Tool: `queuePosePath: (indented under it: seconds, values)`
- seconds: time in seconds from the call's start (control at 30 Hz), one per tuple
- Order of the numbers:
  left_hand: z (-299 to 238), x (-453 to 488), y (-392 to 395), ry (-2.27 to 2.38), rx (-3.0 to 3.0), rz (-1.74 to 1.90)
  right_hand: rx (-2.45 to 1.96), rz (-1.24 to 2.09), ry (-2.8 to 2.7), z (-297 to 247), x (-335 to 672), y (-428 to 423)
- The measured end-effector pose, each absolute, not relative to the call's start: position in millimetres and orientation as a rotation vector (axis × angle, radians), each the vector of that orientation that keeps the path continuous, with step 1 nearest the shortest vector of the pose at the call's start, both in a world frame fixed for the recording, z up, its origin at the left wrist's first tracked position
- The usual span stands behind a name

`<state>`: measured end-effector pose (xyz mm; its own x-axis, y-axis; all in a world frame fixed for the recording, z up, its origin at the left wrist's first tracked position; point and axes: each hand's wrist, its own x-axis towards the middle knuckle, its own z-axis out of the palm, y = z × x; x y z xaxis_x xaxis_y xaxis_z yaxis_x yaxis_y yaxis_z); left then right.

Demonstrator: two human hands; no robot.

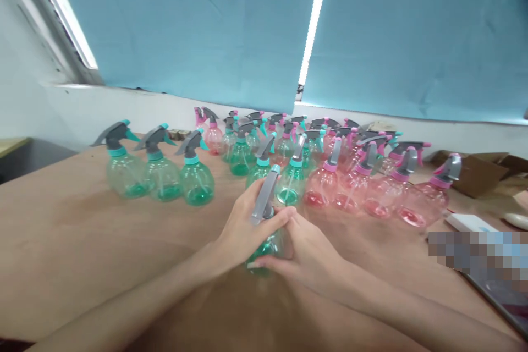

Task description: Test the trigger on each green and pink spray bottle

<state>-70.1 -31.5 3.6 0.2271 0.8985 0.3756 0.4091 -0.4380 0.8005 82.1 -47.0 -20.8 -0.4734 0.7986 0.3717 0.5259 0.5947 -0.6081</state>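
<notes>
Bottle [274, 245], green with grey sprayer head [266, 198], held between left hand [241, 231] and right hand [311, 250]. Left curls round the neck, thumb across front; right cups body from 3 o'clock, thumb low in front. Three green bottles [163, 181] at 10 o'clock, pink bottles [352, 190] at 2. Can't tell if base touches table [124, 242]

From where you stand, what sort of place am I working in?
Probably a small workshop or packing room, though I can't be sure. Rows of near-identical spray bottles stand on a wide brown table, and brown cardboard lies toward its right side.
</notes>
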Motion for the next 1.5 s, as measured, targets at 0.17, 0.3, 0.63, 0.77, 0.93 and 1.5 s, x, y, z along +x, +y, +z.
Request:
queuePosePath:
  seconds: [0.17, 0.3, 0.63, 0.77, 0.93, 1.5]
  values:
    - [12, -102, -40, 1.303, 1.986, 1.142, -0.996, 0.495, -2.230, -16, 46, -46]
    - [8, -131, -39, 1.390, 1.885, 1.192, -1.069, 0.424, -2.267, -11, 28, -38]
    - [-29, -203, -38, 1.650, 1.592, 1.195, -1.296, 0.145, -2.241, -9, -6, 19]
    - [-29, -217, -33, 1.716, 1.683, 1.080, -1.385, 0.114, -2.219, -6, -15, 34]
    - [-29, -228, -13, 1.717, 1.739, 0.915, -1.481, 0.100, -2.215, 0, -21, 43]
    - [-41, -230, 14, 1.688, 1.753, 0.830, -1.592, 0.098, -2.194, 4, -28, 58]
